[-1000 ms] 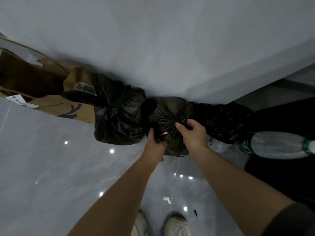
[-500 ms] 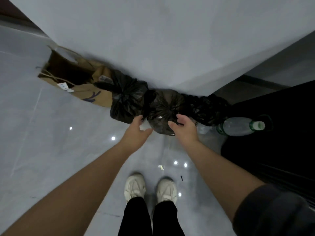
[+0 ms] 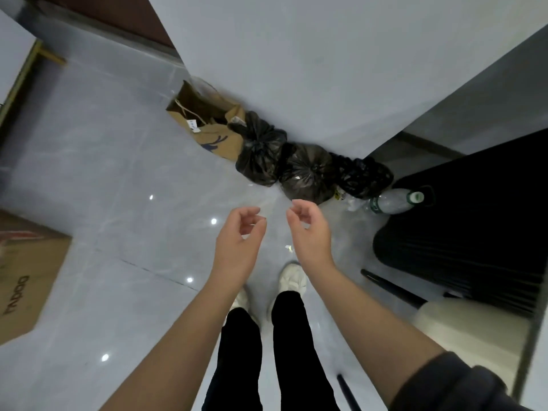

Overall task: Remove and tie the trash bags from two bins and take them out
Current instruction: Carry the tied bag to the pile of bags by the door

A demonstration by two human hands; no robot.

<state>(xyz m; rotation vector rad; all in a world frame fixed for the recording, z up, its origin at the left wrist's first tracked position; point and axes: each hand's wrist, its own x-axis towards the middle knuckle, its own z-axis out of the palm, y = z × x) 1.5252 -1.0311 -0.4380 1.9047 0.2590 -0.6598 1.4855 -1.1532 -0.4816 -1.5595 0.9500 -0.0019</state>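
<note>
Lower centre: left hand (image 3: 237, 232) and right hand (image 3: 308, 229) hang over the grey tile floor (image 3: 118, 203), fingers loosely curled, holding nothing. Beyond them, mid-frame, the knotted black plastic trash bag (image 3: 308, 173) sits touching a second tied black trash bag (image 3: 259, 155) against the white wall (image 3: 296, 69), likely parked there as a drop-off pile. A second ago both hands gripped the first bag; now they are off it and pulled back.

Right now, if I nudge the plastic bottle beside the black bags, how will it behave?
The plastic bottle lies on its side on the glossy floor, so it would probably roll. It seems mostly empty, so likely light and easily dented.
</note>
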